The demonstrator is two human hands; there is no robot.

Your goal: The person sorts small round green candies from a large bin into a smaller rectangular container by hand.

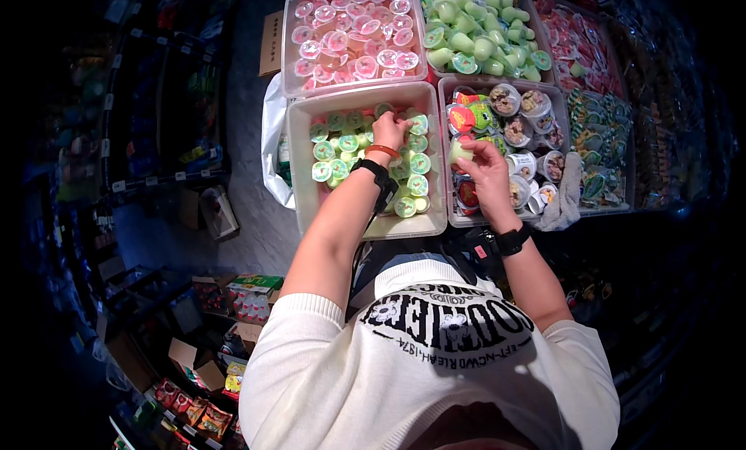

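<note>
A whitish plastic bin [365, 231] in front of me holds rows of small green jelly cups [322, 171], many with their printed lids facing up. My left hand [390, 131] reaches into its far part, fingers bent and closed on a jelly cup among the others; the fingertips are partly hidden. Over the left side of the neighbouring bin, my right hand [488, 172] pinches a pale green jelly cup [460, 150] between thumb and fingers.
Behind stand a bin of pink jelly cups [353, 34] and a heap of green ones [486, 38]. The right-hand bin holds snack cups [518, 131], with a greyish cloth [567, 193] over its edge. Wrapped snacks [597, 147] lie farther right. A white bag [273, 139] touches the left side.
</note>
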